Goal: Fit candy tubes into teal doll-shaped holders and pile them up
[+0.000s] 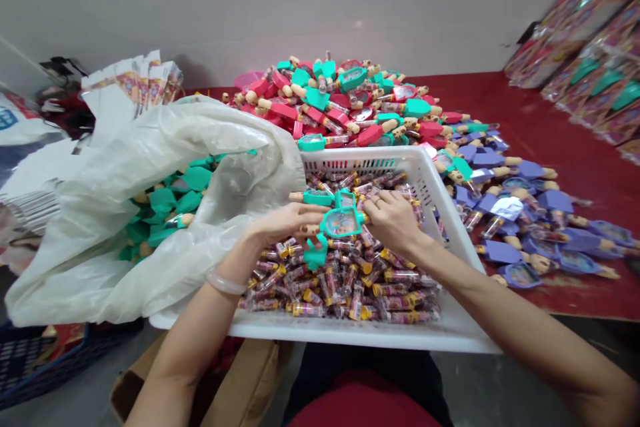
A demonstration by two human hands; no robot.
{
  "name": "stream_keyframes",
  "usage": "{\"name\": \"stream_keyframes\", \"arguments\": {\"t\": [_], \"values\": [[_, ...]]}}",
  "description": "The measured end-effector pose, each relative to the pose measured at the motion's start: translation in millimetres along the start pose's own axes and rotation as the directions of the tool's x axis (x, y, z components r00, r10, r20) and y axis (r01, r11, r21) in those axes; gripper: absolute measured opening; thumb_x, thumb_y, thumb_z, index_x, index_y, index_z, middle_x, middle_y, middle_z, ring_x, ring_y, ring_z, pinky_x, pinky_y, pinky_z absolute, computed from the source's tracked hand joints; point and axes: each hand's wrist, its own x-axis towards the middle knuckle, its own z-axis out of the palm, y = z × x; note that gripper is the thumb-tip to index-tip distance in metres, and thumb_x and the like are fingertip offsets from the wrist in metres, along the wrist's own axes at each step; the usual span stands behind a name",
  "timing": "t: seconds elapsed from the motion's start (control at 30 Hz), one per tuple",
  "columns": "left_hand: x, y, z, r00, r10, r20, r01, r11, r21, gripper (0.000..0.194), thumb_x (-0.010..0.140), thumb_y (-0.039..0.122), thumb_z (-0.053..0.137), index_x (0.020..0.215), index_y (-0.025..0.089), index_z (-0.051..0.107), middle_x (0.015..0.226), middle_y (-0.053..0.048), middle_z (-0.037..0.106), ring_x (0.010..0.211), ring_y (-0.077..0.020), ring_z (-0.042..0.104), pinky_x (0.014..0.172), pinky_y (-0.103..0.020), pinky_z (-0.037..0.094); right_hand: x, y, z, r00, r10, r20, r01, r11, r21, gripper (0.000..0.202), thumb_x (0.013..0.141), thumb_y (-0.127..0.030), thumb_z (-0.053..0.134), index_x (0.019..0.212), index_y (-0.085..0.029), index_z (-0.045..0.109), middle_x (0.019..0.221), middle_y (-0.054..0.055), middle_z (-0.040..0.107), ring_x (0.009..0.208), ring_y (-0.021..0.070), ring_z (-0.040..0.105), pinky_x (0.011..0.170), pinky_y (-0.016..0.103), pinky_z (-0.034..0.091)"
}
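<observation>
Over a white basket (pixel 425 167), my left hand (pixel 295 221) holds a few green plastic toys with tan knobbed handles. One green toy (pixel 343 221) has a clear window and lies between my two hands. Another green toy (pixel 316 255) hangs just below my left fingers. My right hand (pixel 395 217), with a ring on it, is closed at the right end of the windowed toy; its fingertips hide what they pinch. Beneath both hands, small clear tubes with yellow caps (pixel 330 283) fill the basket.
Left of the basket, a white sack (pixel 125 153) gapes over more green toys (pixel 163 203). Red and green toys (pixel 320 100) are heaped behind, purple ones (pixel 540 213) to the right. Printed cards (pixel 135 83) stand back left; packed bags (pixel 595 53) lean back right.
</observation>
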Motion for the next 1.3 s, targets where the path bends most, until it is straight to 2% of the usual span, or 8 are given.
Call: {"name": "stream_keyframes", "arguments": {"t": [0.17, 0.47, 0.6, 0.87, 0.97, 1.07, 1.2, 1.3], "values": [[4.8, -7.7, 20.0, 0.987, -0.095, 0.129, 0.048, 0.943, 0.331, 0.041, 0.066, 0.051, 0.077, 0.084, 0.016, 0.064, 0.063, 0.002, 0.058, 0.044, -0.0074, 0.041, 0.043, -0.022, 0.03, -5.1, -19.6, -4.4, 0.989, -0.146, -0.007, 0.146, 0.988, 0.041, 0.021, 0.086, -0.012, 0.048, 0.074, -0.015, 0.065, 0.071, 0.008, 0.066, 0.071, 0.0218, 0.052, 0.069, 0.035, 0.029], [7.3, -11.7, 33.6, 0.995, 0.092, 0.048, -0.101, 0.761, 0.641, 0.042, 0.068, 0.047, 0.075, 0.095, 0.017, 0.064, 0.089, -0.001, 0.064, 0.082, -0.0195, 0.057, 0.072, -0.027, 0.043, -12.3, -34.7, -15.4, 0.881, -0.014, 0.472, -0.057, 0.989, 0.136, 0.017, 0.083, -0.016, 0.051, 0.083, -0.012, 0.068, 0.076, 0.013, 0.071, 0.073, 0.0228, 0.065, 0.059, 0.031, 0.032], [-0.6, -10.9, 42.6, 0.991, 0.128, 0.043, -0.124, 0.733, 0.669, 0.044, 0.071, 0.046, 0.074, 0.104, 0.018, 0.064, 0.096, -0.002, 0.066, 0.088, -0.0222, 0.059, 0.077, -0.029, 0.043, -13.9, -34.4, -21.3, 0.839, -0.031, 0.544, -0.081, 0.98, 0.181, 0.016, 0.079, -0.022, 0.054, 0.079, -0.014, 0.068, 0.076, 0.013, 0.072, 0.071, 0.0226, 0.066, 0.056, 0.029, 0.033], [-27.7, -28.3, 66.0, 0.998, 0.029, 0.048, -0.048, 0.88, 0.473, 0.048, 0.069, 0.043, 0.078, 0.108, 0.021, 0.063, 0.105, 0.0, 0.067, 0.095, -0.0196, 0.058, 0.083, -0.028, 0.045, -42.9, -45.2, -28.3, 0.89, -0.193, 0.414, 0.076, 0.956, 0.282, 0.011, 0.075, -0.014, 0.054, 0.076, -0.015, 0.066, 0.071, 0.01, 0.07, 0.066, 0.0212, 0.064, 0.057, 0.03, 0.031], [-33.6, -30.1, 75.1, 0.986, -0.139, 0.088, 0.113, 0.96, 0.256, 0.043, 0.068, 0.042, 0.079, 0.1, 0.019, 0.062, 0.084, 0.002, 0.065, 0.065, -0.0105, 0.056, 0.059, -0.021, 0.044, -49.5, -45.2, -36.3, 0.925, -0.215, 0.312, 0.138, 0.958, 0.251, 0.01, 0.076, -0.014, 0.055, 0.071, -0.015, 0.064, 0.067, 0.01, 0.068, 0.062, 0.0205, 0.06, 0.056, 0.031, 0.029], [-36.3, -28.5, 79.0, 0.878, -0.37, 0.302, 0.388, 0.922, -0.001, 0.041, 0.067, 0.047, 0.077, 0.083, 0.017, 0.055, 0.061, 0.005, 0.056, 0.035, -0.0034, 0.032, 0.033, -0.018, 0.021, -52.0, -38.6, -53.5, 0.956, -0.262, 0.135, 0.234, 0.953, 0.193, 0.019, 0.083, -0.012, 0.05, 0.069, -0.016, 0.062, 0.063, 0.008, 0.065, 0.058, 0.0185, 0.055, 0.056, 0.033, 0.027], [-41.6, -23.4, 86.2, 0.76, -0.433, 0.484, 0.549, 0.827, -0.123, 0.045, 0.064, 0.05, 0.077, 0.078, 0.019, 0.048, 0.058, 0.005, 0.055, 0.03, -0.0013, 0.023, 0.029, -0.017, 0.014, -56.9, -33.7, -81.2, 0.943, -0.321, 0.084, 0.306, 0.939, 0.155, 0.029, 0.087, -0.006, 0.042, 0.07, -0.018, 0.062, 0.062, 0.006, 0.062, 0.058, 0.0172, 0.051, 0.056, 0.034, 0.028], [-50.2, -15.5, 97.4, 0.828, -0.402, 0.39, 0.425, 0.905, 0.029, 0.041, 0.069, 0.05, 0.074, 0.079, 0.019, 0.05, 0.06, 0.004, 0.053, 0.033, -0.0032, 0.028, 0.031, -0.018, 0.019, -62.5, -37.9, -91.9, 0.94, -0.273, 0.205, 0.232, 0.951, 0.205, 0.023, 0.081, -0.005, 0.046, 0.071, -0.017, 0.063, 0.06, 0.006, 0.062, 0.057, 0.0169, 0.051, 0.055, 0.033, 0.029]]}}
